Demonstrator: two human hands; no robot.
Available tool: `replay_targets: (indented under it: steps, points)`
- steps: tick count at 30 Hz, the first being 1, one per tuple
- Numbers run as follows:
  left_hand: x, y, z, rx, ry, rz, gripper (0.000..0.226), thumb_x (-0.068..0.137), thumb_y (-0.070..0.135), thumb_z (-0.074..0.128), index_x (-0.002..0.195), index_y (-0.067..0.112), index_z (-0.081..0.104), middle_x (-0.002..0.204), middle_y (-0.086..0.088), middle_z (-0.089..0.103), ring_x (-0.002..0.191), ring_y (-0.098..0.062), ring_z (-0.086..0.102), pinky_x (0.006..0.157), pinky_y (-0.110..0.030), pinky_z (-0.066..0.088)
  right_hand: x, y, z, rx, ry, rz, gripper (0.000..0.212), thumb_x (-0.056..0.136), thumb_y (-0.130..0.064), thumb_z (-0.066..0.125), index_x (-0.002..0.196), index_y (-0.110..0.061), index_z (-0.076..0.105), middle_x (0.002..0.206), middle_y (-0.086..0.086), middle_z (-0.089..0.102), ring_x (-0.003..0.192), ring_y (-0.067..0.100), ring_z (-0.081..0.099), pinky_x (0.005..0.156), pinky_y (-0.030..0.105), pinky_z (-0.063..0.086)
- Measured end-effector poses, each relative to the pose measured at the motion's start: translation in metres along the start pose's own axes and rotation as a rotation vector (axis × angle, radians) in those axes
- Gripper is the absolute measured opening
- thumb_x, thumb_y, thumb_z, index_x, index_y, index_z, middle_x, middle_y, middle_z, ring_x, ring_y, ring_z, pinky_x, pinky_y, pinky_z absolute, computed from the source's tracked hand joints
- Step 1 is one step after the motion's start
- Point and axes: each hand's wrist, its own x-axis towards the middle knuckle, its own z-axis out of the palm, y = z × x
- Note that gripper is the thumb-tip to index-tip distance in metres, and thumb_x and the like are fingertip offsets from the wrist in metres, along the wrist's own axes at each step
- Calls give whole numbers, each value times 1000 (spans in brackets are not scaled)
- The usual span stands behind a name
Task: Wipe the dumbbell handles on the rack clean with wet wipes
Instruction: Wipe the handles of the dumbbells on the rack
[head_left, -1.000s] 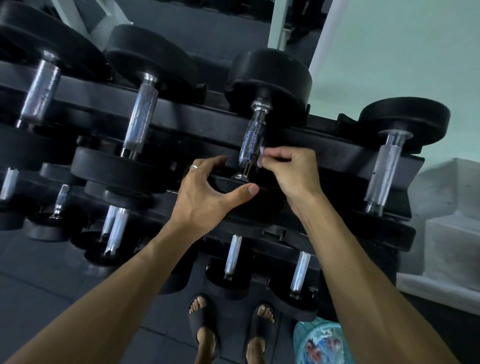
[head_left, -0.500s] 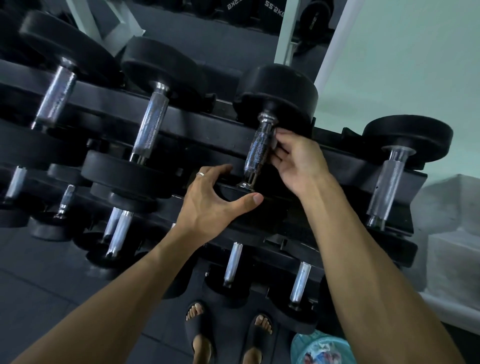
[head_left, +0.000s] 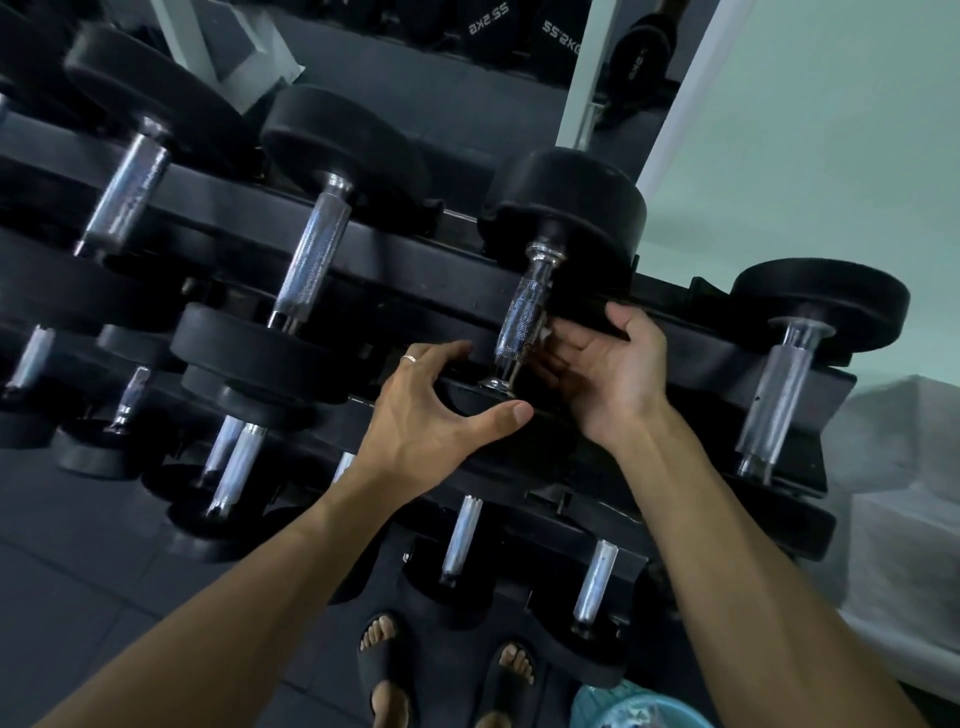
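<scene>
A: Any writing we can read?

B: Only on the dark plates (head_left: 524, 28) at 12 o'clock. White print, reversed as in a mirror; we make out "55" and "KG", no more.

A: And the dumbbell (head_left: 558, 228) we are working on?

B: It lies on the top tier of the rack (head_left: 415, 260), near the frame's centre. Its chrome handle (head_left: 522, 317) has its long axis running from about 1 o'clock at the far head down to 7 o'clock at the near head. The neighbouring handles lie roughly the same way.

A: Our hands?

B: Our left hand (head_left: 441, 421) sits at the near head, fingers and thumb spread wide around its rim, a ring (head_left: 410, 359) on one finger; it presses, not clamped. Our right hand (head_left: 608, 374) is just right of the handle, palm up, fingers curled in against the chrome. A scrap of white, the wipe (head_left: 544, 332), shows pinched between those fingers and the handle.

A: Any containers?

B: One, at 5 o'clock on the floor: a pale blue basket (head_left: 639, 704), cut by the frame's edge. Something crumpled and light lies inside; we cannot tell what.

A: Anything else?

B: Our feet in black slides (head_left: 387, 660) at 6 o'clock, below the lower tiers.
</scene>
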Motion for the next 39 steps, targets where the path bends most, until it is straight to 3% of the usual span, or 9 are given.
replay_targets:
  steps: [5,10,14,18,20,25,29,33,39]
  points:
    - [0,1,1,6,12,6,105,47,82,64,135,25,54,131,13,51,125,-4,47,104,-23,37,11,-9,13,232,-35,-37,82,96,-61,32,123,9,63,131,26,60,125,33,57,109,43,44]
    - [0,0,1,-2,8,0,104,47,82,65,134,26,55,129,14,51,124,-3,47,102,-20,36,-1,-1,3,-195,-136,122,97,93,-74,16,124,5,63,120,26,67,115,36,64,93,43,49]
    - [1,0,1,3,13,5,104,47,82,64,134,26,55,129,13,51,124,-4,47,103,-21,37,17,-9,1,-38,-81,53,103,90,-80,19,129,7,59,125,27,64,120,37,61,104,45,46]
    - [0,-1,1,1,11,4,105,47,82,65,135,25,54,130,14,51,124,-4,47,101,-20,37,10,-3,-6,-361,-239,194,122,80,-90,4,125,7,63,126,26,64,122,37,60,107,45,43]
    - [0,-1,1,7,17,3,104,47,82,65,134,26,54,129,14,51,124,-5,47,102,-23,39,8,-6,-5,-331,-209,182,122,80,-90,8,122,10,64,123,26,65,116,36,63,101,45,48]
    - [2,-2,2,11,29,17,99,48,83,65,131,30,55,127,15,52,121,-5,49,104,-27,42,24,-3,8,271,-56,-77,97,93,-75,25,126,9,61,119,21,66,110,29,62,101,40,49]
    - [2,-3,1,16,24,14,98,48,84,64,131,32,55,127,16,51,122,-3,49,103,-25,40,13,4,5,-80,-133,49,110,88,-82,8,126,6,62,121,25,67,117,35,64,103,44,46]
    - [2,-2,2,24,25,14,101,48,84,64,133,29,55,128,15,51,123,-5,49,105,-29,41,27,-1,15,311,-119,-17,105,90,-80,20,127,11,58,124,34,61,121,45,59,112,50,39]
    - [0,-1,0,17,14,13,100,49,84,65,132,29,55,127,16,51,122,-4,48,104,-26,40,22,0,6,-68,-195,53,112,87,-83,5,122,6,62,121,26,67,114,38,66,108,47,42]
